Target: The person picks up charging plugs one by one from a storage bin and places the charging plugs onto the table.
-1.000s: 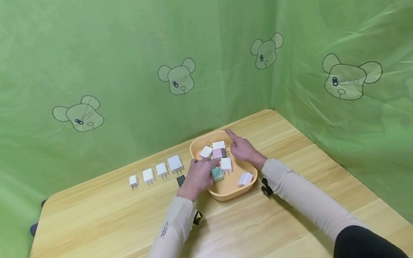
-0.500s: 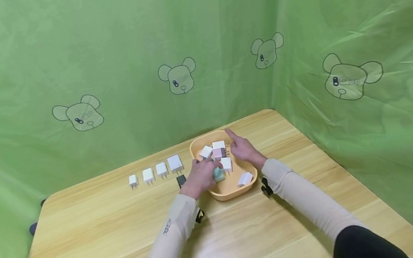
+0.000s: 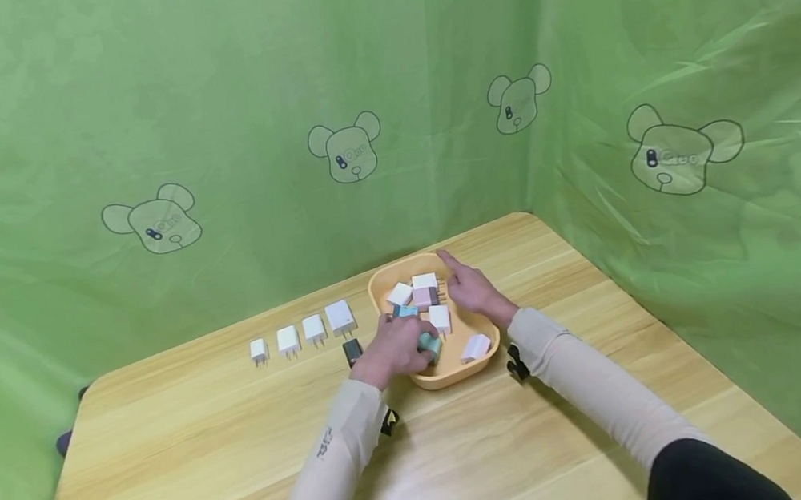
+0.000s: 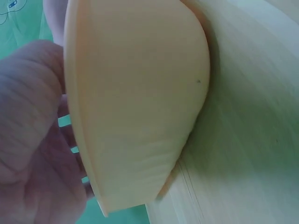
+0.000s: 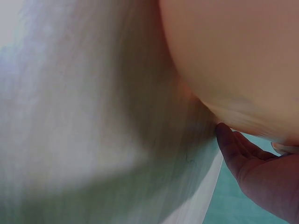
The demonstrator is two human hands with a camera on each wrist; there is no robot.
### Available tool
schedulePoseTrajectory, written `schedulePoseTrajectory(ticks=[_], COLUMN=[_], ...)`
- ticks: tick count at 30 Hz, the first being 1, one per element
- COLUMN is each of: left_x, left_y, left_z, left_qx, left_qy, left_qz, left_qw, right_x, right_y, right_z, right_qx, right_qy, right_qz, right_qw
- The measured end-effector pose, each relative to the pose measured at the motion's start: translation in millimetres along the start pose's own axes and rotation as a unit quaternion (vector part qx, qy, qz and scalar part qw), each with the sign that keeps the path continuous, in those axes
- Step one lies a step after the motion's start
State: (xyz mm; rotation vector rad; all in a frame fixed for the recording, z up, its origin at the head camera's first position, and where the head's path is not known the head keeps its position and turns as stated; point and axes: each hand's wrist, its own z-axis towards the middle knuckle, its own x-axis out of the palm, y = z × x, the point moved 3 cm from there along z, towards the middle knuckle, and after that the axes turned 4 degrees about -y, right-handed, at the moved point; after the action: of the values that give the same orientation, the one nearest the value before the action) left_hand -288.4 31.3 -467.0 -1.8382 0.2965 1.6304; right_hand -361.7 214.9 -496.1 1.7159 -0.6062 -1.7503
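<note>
left hand at the mint-green block, right hand on the tray rim

a shallow orange plastic tray (image 3: 449,379) with rounded corners stands on the pale wooden table (image 3: 193,431). inside it, toward its near left side, lies a small mint-green block-shaped charger (image 3: 431,347), partly covered; its long axis is hard to tell. the left hand (image 3: 398,345) reaches over the tray's left rim and is much the nearer; the charger lies just to the right of its palm, at the fingertips. that closeness looks decisive. its thumb and fingers are bent in narrowly and seem to pinch the charger, though the contact is partly hidden.

the right hand (image 3: 472,287) grips the tray's right rim toward the far end, index finger straight along it.

in the tray, a blue charger (image 3: 405,311) lies just beyond the left hand, and a white cube-like charger (image 3: 439,319) just beyond the mint-green one. left of the tray sits a black charger (image 3: 353,351).
</note>
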Motion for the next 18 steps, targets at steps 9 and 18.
schedulePoseTrajectory(ticks=[9, 18], left_x=[5.7, 9.5], left_y=[-6.1, -7.6], left_z=[0.1, 1.0], left_qx=[-0.026, -0.04], left_qy=[0.004, -0.01], left_qz=[0.02, 0.028], left_qw=[0.9994, 0.9987], right_x=[1.1, 1.0], right_y=[0.3, -1.0], right_z=[-1.0, 0.3], right_qx=[0.009, 0.007], right_qy=[0.003, 0.0], right_qz=[0.011, -0.004], right_qw=[1.0, 1.0])
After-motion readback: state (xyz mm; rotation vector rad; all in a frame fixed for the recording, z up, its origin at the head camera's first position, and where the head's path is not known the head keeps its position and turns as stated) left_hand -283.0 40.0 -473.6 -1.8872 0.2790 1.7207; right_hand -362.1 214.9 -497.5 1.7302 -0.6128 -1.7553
